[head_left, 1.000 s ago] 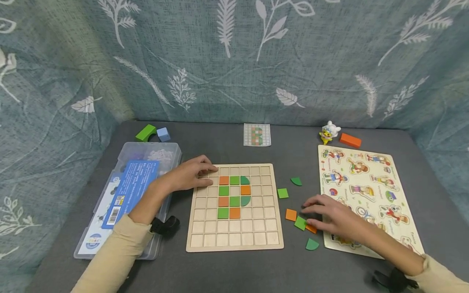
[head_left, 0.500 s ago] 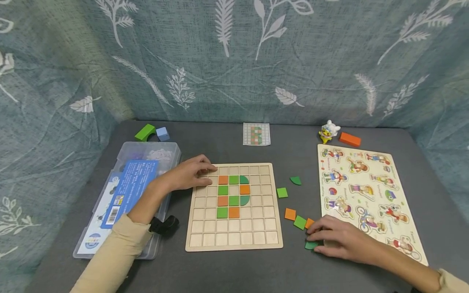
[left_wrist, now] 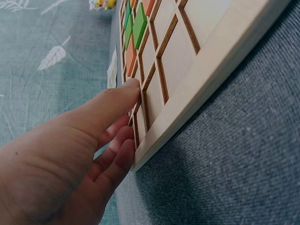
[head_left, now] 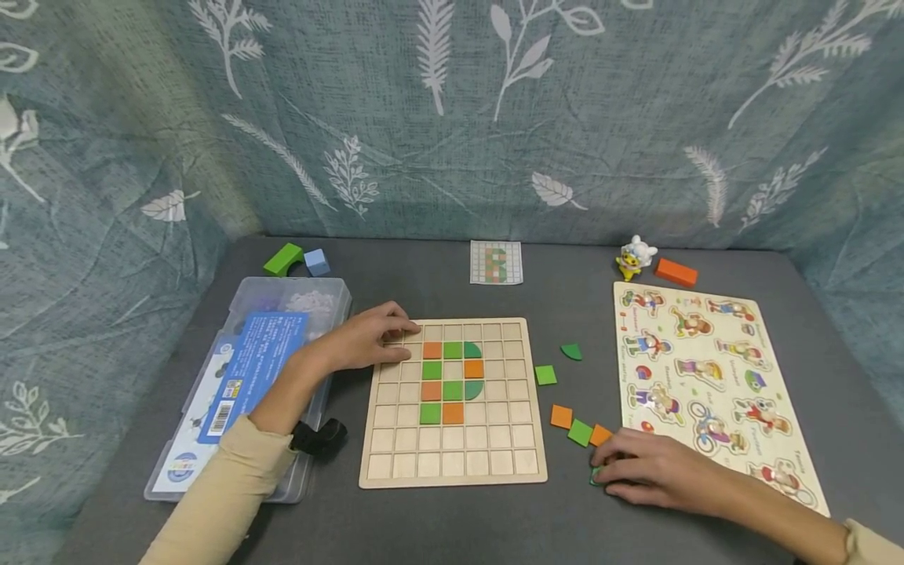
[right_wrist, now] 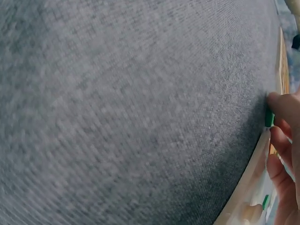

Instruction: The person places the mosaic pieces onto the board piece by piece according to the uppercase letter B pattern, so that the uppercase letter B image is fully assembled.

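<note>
green piece (head_left: 596, 475) | pinched in right hand (head_left: 646, 471) grip, palm down | left hand (head_left: 367, 339) flat, relaxed on grid board (head_left: 452, 463)

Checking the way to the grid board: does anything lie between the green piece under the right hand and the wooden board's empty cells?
Nothing visible does. The right hand pinches the green piece on bare grey cloth beside the wooden board. The loose orange and green tiles lie farther back, off that line. The left hand rests on the board's far left corner.
</note>
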A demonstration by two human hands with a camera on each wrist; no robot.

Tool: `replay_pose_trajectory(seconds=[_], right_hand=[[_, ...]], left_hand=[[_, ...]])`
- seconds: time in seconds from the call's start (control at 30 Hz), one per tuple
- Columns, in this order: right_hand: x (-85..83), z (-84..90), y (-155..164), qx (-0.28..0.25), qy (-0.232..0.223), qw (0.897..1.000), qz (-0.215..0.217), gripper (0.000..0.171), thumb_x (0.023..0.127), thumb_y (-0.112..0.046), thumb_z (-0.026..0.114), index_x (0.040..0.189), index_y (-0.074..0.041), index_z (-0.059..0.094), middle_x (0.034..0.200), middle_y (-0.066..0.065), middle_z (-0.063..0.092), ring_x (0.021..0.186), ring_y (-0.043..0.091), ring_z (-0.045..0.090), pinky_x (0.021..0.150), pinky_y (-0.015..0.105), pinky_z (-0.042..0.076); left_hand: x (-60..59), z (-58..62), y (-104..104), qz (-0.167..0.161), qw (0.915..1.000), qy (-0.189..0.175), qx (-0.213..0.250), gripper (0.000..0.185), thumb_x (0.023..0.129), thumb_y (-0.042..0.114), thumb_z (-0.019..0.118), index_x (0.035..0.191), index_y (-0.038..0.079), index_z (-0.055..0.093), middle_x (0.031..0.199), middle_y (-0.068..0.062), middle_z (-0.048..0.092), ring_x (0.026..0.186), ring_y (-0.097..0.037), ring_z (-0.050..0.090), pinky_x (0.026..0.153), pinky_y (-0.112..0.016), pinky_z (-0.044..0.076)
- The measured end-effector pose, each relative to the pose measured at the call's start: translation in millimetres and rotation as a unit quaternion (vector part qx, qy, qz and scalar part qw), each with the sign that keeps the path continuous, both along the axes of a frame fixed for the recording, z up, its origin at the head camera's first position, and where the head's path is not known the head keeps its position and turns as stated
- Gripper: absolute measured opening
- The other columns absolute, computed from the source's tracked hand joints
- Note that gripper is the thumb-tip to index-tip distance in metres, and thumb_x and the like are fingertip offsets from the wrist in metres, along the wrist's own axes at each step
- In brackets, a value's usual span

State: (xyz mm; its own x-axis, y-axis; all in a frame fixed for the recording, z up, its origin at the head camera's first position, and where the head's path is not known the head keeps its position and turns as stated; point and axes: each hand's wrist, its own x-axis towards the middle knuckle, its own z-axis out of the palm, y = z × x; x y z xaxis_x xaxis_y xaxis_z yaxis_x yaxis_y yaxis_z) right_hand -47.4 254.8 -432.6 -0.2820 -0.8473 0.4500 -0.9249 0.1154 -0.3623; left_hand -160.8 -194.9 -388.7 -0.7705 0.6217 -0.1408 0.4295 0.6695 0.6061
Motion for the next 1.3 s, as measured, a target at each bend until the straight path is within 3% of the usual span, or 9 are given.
replay_pose_trajectory(seconds=[0.2, 0.4, 0.67, 0.87, 1.03, 1.17, 1.3], right_hand=[[-2.6, 4.0, -2.2, 0.030, -0.005, 0.999, 0.018, 0.019, 0.089, -0.015, 0.071, 0.107, -0.022, 0.068, 0.114, -0.006, 0.060, 0.100, 0.003, 0.055, 0.084, 0.014, 0.045], [-9.4, 14.7, -15.7, 0.056, 0.021, 0.998, 0.031, 0.018, 0.092, -0.016, 0.068, 0.108, -0.022, 0.066, 0.111, -0.010, 0.058, 0.098, 0.001, 0.052, 0.082, 0.012, 0.045], [-34.6, 31.9, -81.8, 0.061, 0.015, 0.998, 0.023, 0.025, 0.089, -0.015, 0.070, 0.114, -0.019, 0.067, 0.107, -0.008, 0.061, 0.094, 0.002, 0.054, 0.080, 0.013, 0.046], [-57.1, 30.7, -134.2, 0.069, 0.015, 0.997, 0.037, 0.020, 0.090, -0.016, 0.069, 0.111, -0.016, 0.069, 0.101, -0.004, 0.062, 0.091, 0.006, 0.058, 0.080, 0.016, 0.049], [-65.0, 30.7, -152.7, 0.063, 0.022, 0.997, 0.034, 0.021, 0.090, -0.010, 0.067, 0.110, -0.012, 0.070, 0.099, -0.001, 0.062, 0.086, 0.007, 0.057, 0.078, 0.015, 0.049], [-65.4, 30.3, -155.2, 0.068, -0.006, 0.997, 0.017, 0.021, 0.089, -0.006, 0.065, 0.108, -0.012, 0.070, 0.100, -0.001, 0.062, 0.088, 0.007, 0.057, 0.079, 0.017, 0.050], [-64.3, 28.7, -154.6, 0.063, -0.067, 0.996, -0.009, 0.020, 0.091, -0.002, 0.059, 0.105, -0.011, 0.068, 0.098, -0.002, 0.063, 0.082, 0.005, 0.053, 0.074, 0.015, 0.047]], left_hand=[[-0.9, -1.8, 0.0, 0.004, 1.0000, -0.001, -0.009, 0.041, 0.092, 0.020, 0.067, 0.130, 0.004, 0.061, 0.115, -0.009, 0.055, 0.102, -0.022, 0.058, 0.090, -0.040, 0.050], [-2.2, -1.7, -0.2, 0.002, 1.0000, 0.001, -0.006, 0.041, 0.092, 0.020, 0.067, 0.130, 0.004, 0.061, 0.115, -0.010, 0.054, 0.103, -0.023, 0.059, 0.091, -0.040, 0.050], [-1.9, -1.2, -1.3, 0.000, 1.0000, 0.000, -0.003, 0.041, 0.092, 0.020, 0.067, 0.130, 0.004, 0.061, 0.114, -0.009, 0.054, 0.102, -0.022, 0.058, 0.090, -0.040, 0.050], [-0.7, -2.5, 1.1, -0.002, 1.0000, -0.003, -0.001, 0.041, 0.093, 0.020, 0.066, 0.130, 0.003, 0.061, 0.115, -0.009, 0.054, 0.102, -0.022, 0.058, 0.091, -0.040, 0.050], [0.1, -2.2, 2.3, -0.004, 1.0000, -0.001, -0.002, 0.041, 0.093, 0.020, 0.066, 0.130, 0.003, 0.061, 0.114, -0.009, 0.054, 0.101, -0.022, 0.057, 0.090, -0.039, 0.049], [-0.5, -1.2, 2.0, -0.003, 1.0000, 0.007, -0.006, 0.041, 0.092, 0.019, 0.067, 0.130, 0.003, 0.061, 0.113, -0.009, 0.054, 0.100, -0.021, 0.057, 0.089, -0.039, 0.049], [-1.9, -2.4, 0.8, 0.002, 0.9999, 0.007, -0.011, 0.041, 0.092, 0.020, 0.068, 0.129, 0.003, 0.062, 0.114, -0.009, 0.055, 0.101, -0.021, 0.058, 0.089, -0.040, 0.050]])
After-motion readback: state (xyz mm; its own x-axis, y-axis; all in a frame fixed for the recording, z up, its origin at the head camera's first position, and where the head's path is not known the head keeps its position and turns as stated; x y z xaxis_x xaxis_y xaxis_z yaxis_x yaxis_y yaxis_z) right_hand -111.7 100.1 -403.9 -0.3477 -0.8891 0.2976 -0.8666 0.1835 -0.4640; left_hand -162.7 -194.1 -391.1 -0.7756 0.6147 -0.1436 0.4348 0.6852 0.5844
